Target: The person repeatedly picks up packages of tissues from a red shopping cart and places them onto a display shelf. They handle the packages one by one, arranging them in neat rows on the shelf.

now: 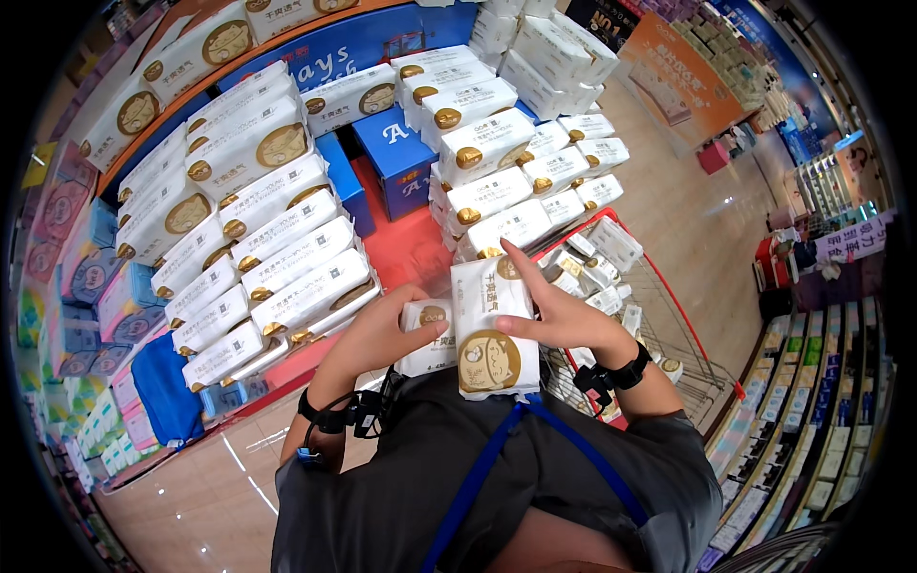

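Observation:
Close before my body, my right hand (555,315) grips a white soft-plastic pack (496,358) with a gold cartoon cat face and printed writing. Its thumb lies across the front and the forefinger runs along the upper edge. My left hand (390,326) holds another white pack (424,364), thumb on the front, partly behind the first one. The two packs stand side by side, their printed faces towards me. Beyond them, stacks of like white packs (297,297) lie to the left, and more stacked packs (501,193) rise to the right over a red surface (405,251).
A wire shopping cart (663,336) with a red rim, holding small white packs (602,265), stands by my right arm. Blue boxes (397,161) sit between the stacks. A blue pouch (166,390) hangs at left. Stocked shelves (795,422) line the right, beyond a tiled floor (688,208).

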Available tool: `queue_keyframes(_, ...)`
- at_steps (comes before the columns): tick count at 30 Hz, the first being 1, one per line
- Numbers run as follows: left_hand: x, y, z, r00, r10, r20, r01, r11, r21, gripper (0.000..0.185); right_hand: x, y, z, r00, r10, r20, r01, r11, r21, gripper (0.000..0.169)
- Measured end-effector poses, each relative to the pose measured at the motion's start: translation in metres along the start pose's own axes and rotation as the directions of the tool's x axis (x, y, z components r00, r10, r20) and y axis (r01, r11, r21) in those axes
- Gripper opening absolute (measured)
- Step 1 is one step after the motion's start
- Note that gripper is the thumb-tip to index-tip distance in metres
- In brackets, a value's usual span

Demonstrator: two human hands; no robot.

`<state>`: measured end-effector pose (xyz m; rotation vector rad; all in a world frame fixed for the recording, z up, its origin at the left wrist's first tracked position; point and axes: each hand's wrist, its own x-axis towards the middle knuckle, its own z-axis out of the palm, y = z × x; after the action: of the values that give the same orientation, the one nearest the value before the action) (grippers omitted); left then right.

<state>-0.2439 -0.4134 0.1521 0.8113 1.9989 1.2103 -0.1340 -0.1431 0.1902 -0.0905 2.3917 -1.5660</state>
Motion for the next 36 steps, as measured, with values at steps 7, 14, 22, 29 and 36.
queue_keyframes(7, -0.011, -0.018, -0.018, 0.961, -0.022, -0.275, -0.060, 0.957, -0.285, 0.035, 0.061, -0.054, -0.043, 0.975, -0.005, -0.223, -0.013, 0.997, -0.079, 0.111)
queue_keyframes(14, -0.029, 0.003, -0.035, 0.938, -0.024, -0.346, -0.102, 0.935, -0.341, 0.034, 0.201, -0.113, -0.078, 0.924, -0.364, -0.118, 0.177, 0.682, -0.710, 0.054)
queue_keyframes(22, -0.057, 0.012, -0.044, 0.911, -0.026, -0.412, -0.153, 0.906, -0.395, 0.033, 0.328, -0.108, -0.041, 0.991, -0.103, 0.088, 0.125, 0.433, -0.893, 0.052)
queue_keyframes(29, -0.068, 0.000, -0.050, 0.881, -0.047, -0.472, -0.187, 0.880, -0.436, 0.035, 0.351, -0.102, -0.031, 0.987, -0.160, 0.014, 0.082, 0.424, -0.902, 0.052)
queue_keyframes(36, -0.061, 0.004, -0.053, 0.897, -0.082, -0.435, -0.152, 0.867, -0.475, 0.036, 0.364, -0.068, -0.031, 0.869, -0.495, 0.028, 0.159, 0.224, -0.962, 0.051)
